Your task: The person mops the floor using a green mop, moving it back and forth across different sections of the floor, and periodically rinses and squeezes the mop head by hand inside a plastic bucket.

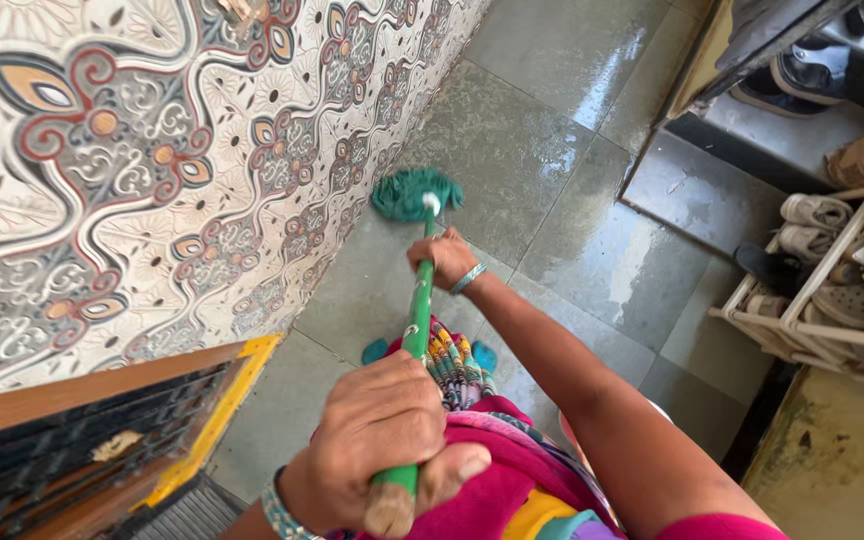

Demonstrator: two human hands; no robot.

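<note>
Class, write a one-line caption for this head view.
Both hands, left and right, grip a green mop on a wet floor beside a patterned wall.

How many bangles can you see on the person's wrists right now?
2: a pale teal bangle on the right wrist, above the green mop handle, and a patterned blue-grey bangle on the left wrist, bottom centre. Clothing could hide others.
</note>
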